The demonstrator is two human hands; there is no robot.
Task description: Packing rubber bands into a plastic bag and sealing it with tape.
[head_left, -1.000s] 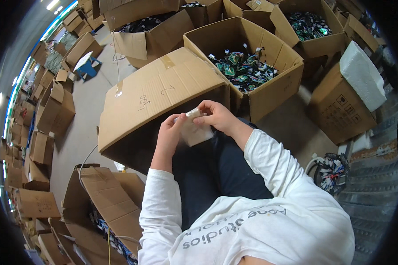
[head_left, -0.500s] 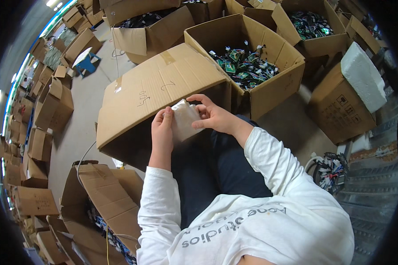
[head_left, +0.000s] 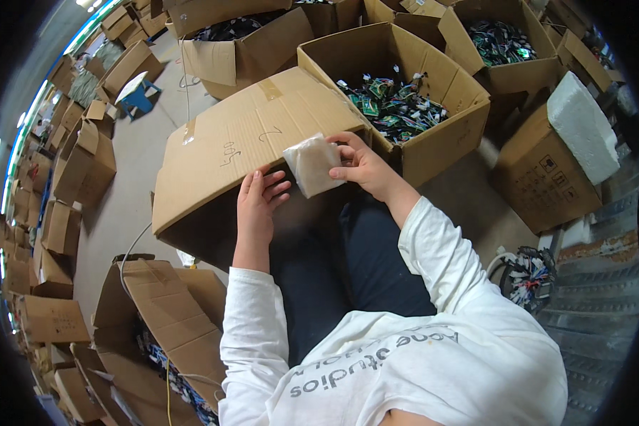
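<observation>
A flat, square whitish packet (head_left: 311,166), wrapped in what looks like clear plastic, is held up above my lap. My right hand (head_left: 362,167) grips its right edge, thumb in front and fingers behind. To the left of the packet, my left hand (head_left: 260,195) has let its fingers spread apart, with nothing in them. Right behind both hands is a large cardboard box (head_left: 263,117), its broad panel sloping toward me. What the packet contains cannot be made out.
An open carton (head_left: 444,153) of green circuit boards with wires (head_left: 394,106) stands behind my right hand. At right are a carton topped with white foam (head_left: 582,124) and a wire bundle (head_left: 529,280). A floppy-flapped carton (head_left: 170,305) with cables sits at lower left; a blue stool (head_left: 138,96) stands farther off.
The packet has moved right and slightly up with my right hand. My left hand has released its edge, and its fingers have opened.
</observation>
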